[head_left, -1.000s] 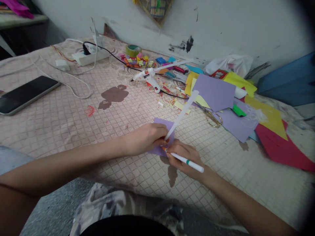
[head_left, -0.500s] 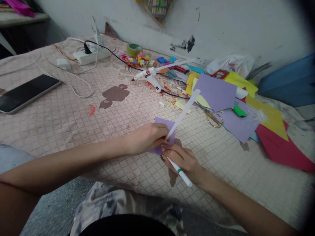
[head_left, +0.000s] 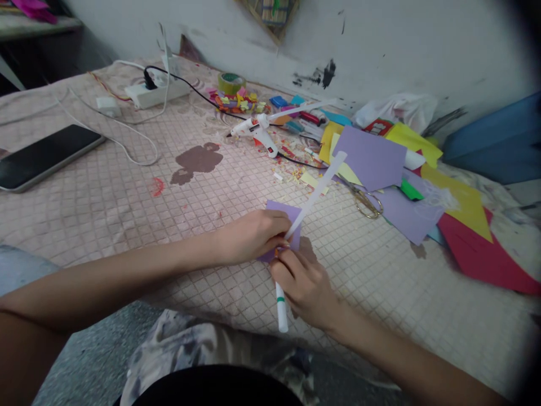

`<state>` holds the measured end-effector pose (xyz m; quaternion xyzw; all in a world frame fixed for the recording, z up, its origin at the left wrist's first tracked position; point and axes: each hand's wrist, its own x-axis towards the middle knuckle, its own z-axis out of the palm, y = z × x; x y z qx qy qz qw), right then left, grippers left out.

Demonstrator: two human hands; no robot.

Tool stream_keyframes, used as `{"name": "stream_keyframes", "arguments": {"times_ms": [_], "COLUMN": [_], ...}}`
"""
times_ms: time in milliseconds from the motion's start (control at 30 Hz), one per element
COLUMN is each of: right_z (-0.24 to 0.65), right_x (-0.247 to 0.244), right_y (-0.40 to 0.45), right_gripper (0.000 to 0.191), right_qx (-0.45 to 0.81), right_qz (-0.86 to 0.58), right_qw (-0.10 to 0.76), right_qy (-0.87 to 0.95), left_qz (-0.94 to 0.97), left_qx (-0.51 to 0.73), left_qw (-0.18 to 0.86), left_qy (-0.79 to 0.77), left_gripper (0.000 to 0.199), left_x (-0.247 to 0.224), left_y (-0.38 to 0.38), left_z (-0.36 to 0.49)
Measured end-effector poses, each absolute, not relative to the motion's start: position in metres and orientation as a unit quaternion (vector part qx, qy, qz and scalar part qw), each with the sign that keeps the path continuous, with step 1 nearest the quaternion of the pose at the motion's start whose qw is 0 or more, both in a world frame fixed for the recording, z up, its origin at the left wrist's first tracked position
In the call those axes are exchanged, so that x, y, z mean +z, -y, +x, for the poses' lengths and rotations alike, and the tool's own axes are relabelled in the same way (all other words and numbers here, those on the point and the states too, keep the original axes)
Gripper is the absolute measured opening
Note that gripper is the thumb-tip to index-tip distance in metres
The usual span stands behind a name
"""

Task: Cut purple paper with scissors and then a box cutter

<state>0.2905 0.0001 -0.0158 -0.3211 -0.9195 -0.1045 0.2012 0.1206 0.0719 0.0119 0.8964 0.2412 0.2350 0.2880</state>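
A small piece of purple paper lies on the cloth in front of me, partly under both hands. My left hand is closed on the lower end of a translucent white glue stick, which slants up to the right across the paper. Close against it, my right hand grips a white marker pen with a green band. The pen's orange tip end shows between the fingers, near the stick's lower end. Its tail points toward me. My fingers hide the exact point of contact.
A white glue gun lies behind the hands amid paper scraps. Scissors and coloured paper sheets lie to the right. A phone, a power strip and cables occupy the left; green tape stands at the back.
My right hand has turned the marker pen, so its tail has swung left and now points nearly straight toward me. My left hand and the glue stick stay almost still.
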Motion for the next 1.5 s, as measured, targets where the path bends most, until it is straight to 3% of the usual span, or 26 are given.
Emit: {"name": "stream_keyframes", "arguments": {"times_ms": [933,1067,1233,1333,1500], "right_z": [0.274,0.285,0.308,0.318,0.322], "right_x": [-0.007,-0.01,-0.01,-0.004,0.001], "right_y": [0.009,0.012,0.014,0.004,-0.022], "right_gripper": [0.021,0.015,0.009,0.003,0.013], "right_qx": [-0.162,-0.093,0.07,0.208,0.363], "right_qz": [-0.376,-0.378,-0.408,-0.491,-0.544], "right_qw": [0.17,0.205,0.342,0.371,0.372], "right_qy": [0.896,0.898,0.844,0.76,0.659], "left_qz": [0.894,0.895,0.888,0.886,0.885], "left_qx": [0.238,0.227,0.222,0.219,0.222], "left_qw": [0.299,0.298,0.316,0.326,0.323], "left_qy": [-0.236,-0.244,-0.249,-0.248,-0.25], "left_gripper": [0.016,0.014,0.013,0.014,0.013], "left_x": [0.012,0.012,0.014,0.016,0.017], "left_y": [-0.072,-0.072,-0.072,-0.071,-0.07], "left_z": [0.12,0.12,0.119,0.119,0.119]}}
